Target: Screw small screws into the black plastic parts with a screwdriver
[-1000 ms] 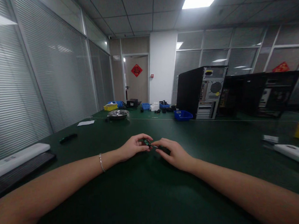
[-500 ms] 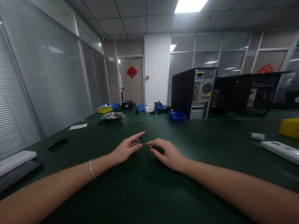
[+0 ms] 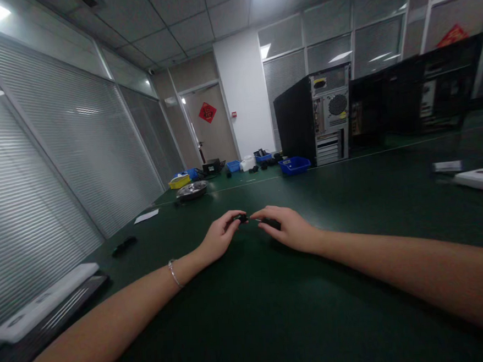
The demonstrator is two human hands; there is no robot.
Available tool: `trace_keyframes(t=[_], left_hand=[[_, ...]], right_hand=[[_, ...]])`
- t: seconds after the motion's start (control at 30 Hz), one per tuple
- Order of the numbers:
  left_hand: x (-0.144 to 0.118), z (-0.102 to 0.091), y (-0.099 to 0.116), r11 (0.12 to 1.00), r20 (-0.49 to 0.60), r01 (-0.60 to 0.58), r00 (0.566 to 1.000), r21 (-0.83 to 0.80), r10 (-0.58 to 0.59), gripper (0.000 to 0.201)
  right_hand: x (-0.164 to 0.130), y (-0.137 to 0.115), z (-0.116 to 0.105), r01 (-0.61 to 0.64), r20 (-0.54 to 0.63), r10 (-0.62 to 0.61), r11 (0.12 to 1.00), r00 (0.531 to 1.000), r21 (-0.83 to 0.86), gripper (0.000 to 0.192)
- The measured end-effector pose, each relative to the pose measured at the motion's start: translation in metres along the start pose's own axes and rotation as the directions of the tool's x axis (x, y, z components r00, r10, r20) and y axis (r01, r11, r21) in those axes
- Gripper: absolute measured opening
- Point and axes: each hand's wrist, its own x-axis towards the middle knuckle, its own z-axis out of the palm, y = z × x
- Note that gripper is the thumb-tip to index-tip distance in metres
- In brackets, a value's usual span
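One small black part (image 3: 243, 218) is pinched in your left hand (image 3: 219, 239). Just beside it, your right hand (image 3: 293, 228) grips a slim, black-handled metal-tipped tool (image 3: 272, 223).

The table (image 3: 251, 312) has a smooth top with a low sheen. Toward its far left corner, the bowl (image 3: 191, 191) is polished, reflective metal. Along the left edge, the sheet (image 3: 146, 216) looks like matt paper. At the near left corner, the white casing (image 3: 45, 302) looks like smooth plastic; the dark slab (image 3: 68, 311) beside it shows glossy streaks. Toward the far edge, the blue bin (image 3: 294, 168) appears plastic, and the computer tower (image 3: 295, 114) combines a matt black side panel with a metal rear. The bracelet (image 3: 174, 273) is shiny metal. The tool (image 3: 272, 223) in the right hand (image 3: 290, 230) has a metallic shaft. The finish of the small part (image 3: 243, 218) in the left hand (image 3: 218, 239) is not discernible.
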Motion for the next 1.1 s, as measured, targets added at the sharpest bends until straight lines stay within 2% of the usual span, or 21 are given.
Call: trace_keyframes(t=[0.37, 0.6, 0.77, 1.1], left_hand=[[-0.0025, -0.0034, -0.0013, 0.998, 0.07, -0.053, 0.996, -0.021, 0.054, 0.029], [-0.0058, -0.007, 0.0021, 0.999, 0.128, -0.032, 0.991, -0.007, 0.033, 0.029], [-0.0079, -0.0095, -0.0001, 0.999, 0.121, -0.039, 0.992, 0.002, 0.039, 0.028], [-0.0047, -0.009, -0.0053, 0.992, 0.037, -0.092, 0.995, 0.089, 0.089, 0.026]], right_hand=[[0.0031, -0.004, 0.0008, -0.003, 0.038, 0.003, 1.0, 0.999, -0.008, 0.031], [0.0045, -0.0076, 0.0027, -0.02, 0.076, 0.022, 1.0, 0.997, -0.019, 0.029], [0.0064, -0.0075, 0.0053, -0.014, 0.07, 0.015, 1.0, 0.997, -0.012, 0.03], [0.006, -0.0088, 0.0043, -0.016, 0.071, 0.019, 0.999, 0.997, -0.038, 0.03]])
